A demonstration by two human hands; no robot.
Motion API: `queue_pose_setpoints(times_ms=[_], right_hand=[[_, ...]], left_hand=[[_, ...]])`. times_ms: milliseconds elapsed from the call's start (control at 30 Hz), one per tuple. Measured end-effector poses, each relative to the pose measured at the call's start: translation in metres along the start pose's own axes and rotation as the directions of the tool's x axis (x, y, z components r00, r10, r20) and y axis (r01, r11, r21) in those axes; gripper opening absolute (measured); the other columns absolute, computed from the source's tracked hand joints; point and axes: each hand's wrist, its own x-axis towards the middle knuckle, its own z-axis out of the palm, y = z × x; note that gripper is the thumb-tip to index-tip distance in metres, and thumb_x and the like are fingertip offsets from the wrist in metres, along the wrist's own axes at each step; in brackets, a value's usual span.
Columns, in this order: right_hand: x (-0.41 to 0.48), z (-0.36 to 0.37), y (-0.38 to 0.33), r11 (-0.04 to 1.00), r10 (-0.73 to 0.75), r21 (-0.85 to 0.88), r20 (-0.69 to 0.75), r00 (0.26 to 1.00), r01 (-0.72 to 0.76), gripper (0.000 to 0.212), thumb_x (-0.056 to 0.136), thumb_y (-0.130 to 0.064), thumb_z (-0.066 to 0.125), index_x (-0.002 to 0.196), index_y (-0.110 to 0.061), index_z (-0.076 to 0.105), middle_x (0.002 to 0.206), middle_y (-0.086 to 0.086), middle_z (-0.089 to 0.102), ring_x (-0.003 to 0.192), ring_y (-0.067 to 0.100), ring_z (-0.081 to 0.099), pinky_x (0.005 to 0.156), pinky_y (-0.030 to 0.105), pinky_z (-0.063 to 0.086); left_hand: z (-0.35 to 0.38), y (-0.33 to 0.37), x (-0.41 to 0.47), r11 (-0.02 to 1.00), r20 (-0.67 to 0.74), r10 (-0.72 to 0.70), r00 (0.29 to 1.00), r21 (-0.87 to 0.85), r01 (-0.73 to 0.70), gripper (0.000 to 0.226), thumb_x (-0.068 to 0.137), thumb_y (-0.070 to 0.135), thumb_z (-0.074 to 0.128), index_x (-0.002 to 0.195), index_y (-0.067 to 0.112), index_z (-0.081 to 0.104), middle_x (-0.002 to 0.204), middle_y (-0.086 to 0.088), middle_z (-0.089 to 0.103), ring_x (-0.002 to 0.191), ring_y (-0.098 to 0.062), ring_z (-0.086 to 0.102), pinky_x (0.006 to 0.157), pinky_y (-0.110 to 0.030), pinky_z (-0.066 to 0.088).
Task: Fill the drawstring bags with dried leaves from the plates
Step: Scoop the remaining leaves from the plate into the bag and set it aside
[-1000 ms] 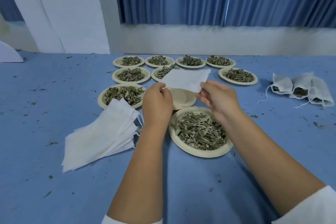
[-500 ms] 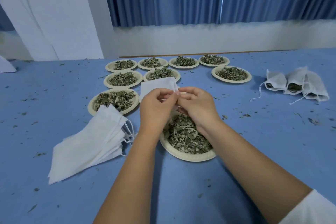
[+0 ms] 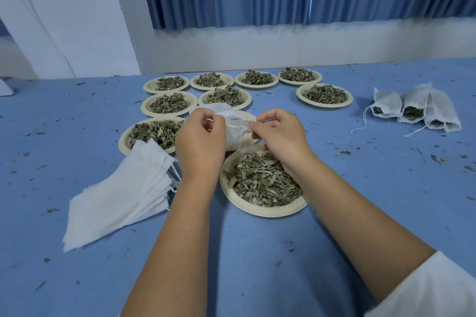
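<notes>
A white drawstring bag (image 3: 233, 123) is held up in the air just beyond the near plate (image 3: 260, 213), stretched between both hands with its top edge toward the person. The left hand (image 3: 199, 141) has its fingers curled and pinches the bag's left edge. The right hand (image 3: 280, 136) has its fingers bent in too and pinches the right edge, where the thin drawstring (image 3: 241, 134) loops down. Whether the mouth of the bag is parted cannot be made out. The near plate carries a heap of dried leaves (image 3: 262, 180), and the right wrist crosses above its far right rim. Just to the left of that plate lies a fanned stack of empty bags (image 3: 121, 195), flat, with their strings at the end nearest the plate. Beyond and to the left of the plate, a second plate of leaves (image 3: 152, 134) is partly covered by the stack's far corner. Farther beyond stand more plates of leaves (image 3: 224, 96) in rough rows, one of them (image 3: 324, 94) off to the right. Well to the right of the near plate and beyond it, three filled bags (image 3: 414, 108) lie side by side, strings trailing. All rest on a blue table (image 3: 386, 201) strewn with leaf crumbs. A white sleeve (image 3: 435, 291) shows on the right arm.
</notes>
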Motion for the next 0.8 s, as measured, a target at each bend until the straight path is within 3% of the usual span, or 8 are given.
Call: queue_pose_setpoints(times_ms=[67, 200, 300, 400, 467, 633, 733, 800], right_hand=[[-0.003, 0.001, 0.001, 0.991, -0.066, -0.116, 0.052, 0.996, 0.071, 0.014, 0.083, -0.017, 0.075, 0.083, -0.016, 0.061, 0.08, 0.006, 0.069, 0.068, 0.013, 0.065, 0.061, 0.025, 0.052], [-0.009, 0.01, 0.001, 0.987, -0.122, -0.077, 0.214, 0.969, 0.141, 0.013, 0.082, -0.013, 0.075, 0.077, -0.015, 0.064, 0.073, 0.005, 0.074, 0.061, 0.009, 0.067, 0.061, 0.021, 0.054], [-0.008, 0.016, 0.006, 0.963, -0.184, -0.155, 0.21, 0.96, 0.219, 0.019, 0.081, -0.018, 0.076, 0.075, -0.02, 0.059, 0.071, 0.003, 0.073, 0.06, 0.011, 0.066, 0.064, 0.028, 0.053], [-0.006, 0.018, 0.012, 0.894, -0.308, -0.292, 0.154, 0.939, 0.341, 0.026, 0.079, -0.024, 0.077, 0.069, -0.025, 0.053, 0.065, -0.006, 0.061, 0.054, 0.003, 0.052, 0.057, 0.02, 0.044], [-0.003, 0.016, 0.014, 0.867, -0.329, -0.341, 0.159, 0.931, 0.364, 0.026, 0.08, -0.027, 0.077, 0.068, -0.026, 0.054, 0.064, -0.009, 0.058, 0.054, 0.002, 0.05, 0.056, 0.017, 0.042], [0.001, -0.005, 0.001, 0.756, -0.271, -0.489, 0.37, 0.889, 0.434, 0.009, 0.08, -0.029, 0.076, 0.074, -0.025, 0.07, 0.07, -0.016, 0.064, 0.063, -0.01, 0.054, 0.058, 0.009, 0.037], [0.001, -0.028, -0.013, 0.731, -0.141, -0.505, 0.546, 0.826, 0.459, 0.012, 0.074, -0.036, 0.082, 0.081, -0.032, 0.073, 0.072, -0.017, 0.064, 0.061, -0.012, 0.053, 0.055, 0.005, 0.037], [-0.001, -0.037, -0.017, 0.694, -0.016, -0.551, 0.633, 0.774, 0.464, 0.025, 0.069, -0.044, 0.084, 0.09, -0.039, 0.072, 0.086, -0.018, 0.065, 0.067, -0.012, 0.054, 0.059, 0.007, 0.037]], left_hand=[[-0.003, 0.002, 0.0, 0.997, -0.053, 0.054, 0.997, 0.05, -0.051, 0.008, 0.089, 0.023, 0.056, 0.087, 0.024, 0.063, 0.068, 0.012, 0.06, 0.063, -0.001, 0.054, 0.055, -0.011, 0.036], [-0.006, 0.002, 0.003, 0.984, -0.111, 0.133, 0.985, 0.132, -0.118, 0.019, 0.092, 0.025, 0.053, 0.102, 0.022, 0.069, 0.093, 0.004, 0.066, 0.077, -0.011, 0.058, 0.065, -0.024, 0.037], [-0.006, 0.0, 0.004, 0.958, -0.116, 0.199, 0.973, 0.234, -0.168, 0.022, 0.094, 0.022, 0.053, 0.105, 0.017, 0.071, 0.097, -0.003, 0.065, 0.076, -0.011, 0.05, 0.063, -0.02, 0.027], [-0.008, -0.003, 0.007, 0.93, 0.002, 0.223, 0.975, 0.298, -0.213, 0.021, 0.092, 0.014, 0.05, 0.088, 0.006, 0.069, 0.08, -0.012, 0.061, 0.072, -0.017, 0.043, 0.061, -0.027, 0.025], [-0.008, -0.004, 0.007, 0.913, 0.084, 0.209, 0.974, 0.339, -0.225, 0.022, 0.09, 0.01, 0.049, 0.069, 0.007, 0.054, 0.068, -0.012, 0.051, 0.067, -0.023, 0.039, 0.058, -0.033, 0.023], [-0.008, -0.002, 0.007, 0.878, 0.192, 0.196, 0.962, 0.402, -0.259, 0.03, 0.086, 0.006, 0.05, 0.058, 0.012, 0.039, 0.062, -0.012, 0.039, 0.063, -0.032, 0.036, 0.055, -0.036, 0.024], [-0.007, -0.005, 0.009, 0.892, 0.24, 0.158, 0.958, 0.38, -0.243, 0.021, 0.087, 0.008, 0.057, 0.068, 0.007, 0.064, 0.07, -0.02, 0.063, 0.072, -0.035, 0.056, 0.068, -0.043, 0.047], [-0.005, -0.005, 0.008, 0.925, 0.278, 0.11, 0.954, 0.323, -0.201, 0.011, 0.087, 0.012, 0.064, 0.084, 0.013, 0.074, 0.082, -0.012, 0.072, 0.082, -0.027, 0.065, 0.077, -0.037, 0.051]])
